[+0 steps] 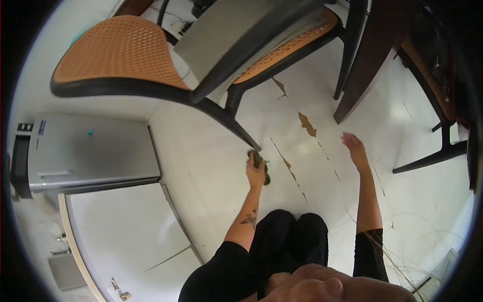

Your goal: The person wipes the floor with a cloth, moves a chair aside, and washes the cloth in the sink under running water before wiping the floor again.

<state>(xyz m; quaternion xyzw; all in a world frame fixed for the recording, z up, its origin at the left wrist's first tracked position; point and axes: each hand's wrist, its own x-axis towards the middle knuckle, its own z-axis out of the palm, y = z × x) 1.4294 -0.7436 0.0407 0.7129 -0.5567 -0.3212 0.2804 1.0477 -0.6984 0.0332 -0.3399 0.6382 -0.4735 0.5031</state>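
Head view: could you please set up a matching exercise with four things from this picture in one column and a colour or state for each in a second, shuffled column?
Things:
1. left hand
2. right hand
3. chair seat
4. floor

Colour or state:
A. white, with chipped patches
B. orange woven surface, black rim
C. open, holding nothing, fingers spread
D. closed on a dark green cloth at the chair leg

Pairs: 1-D, 2-C, 3-B, 4-A
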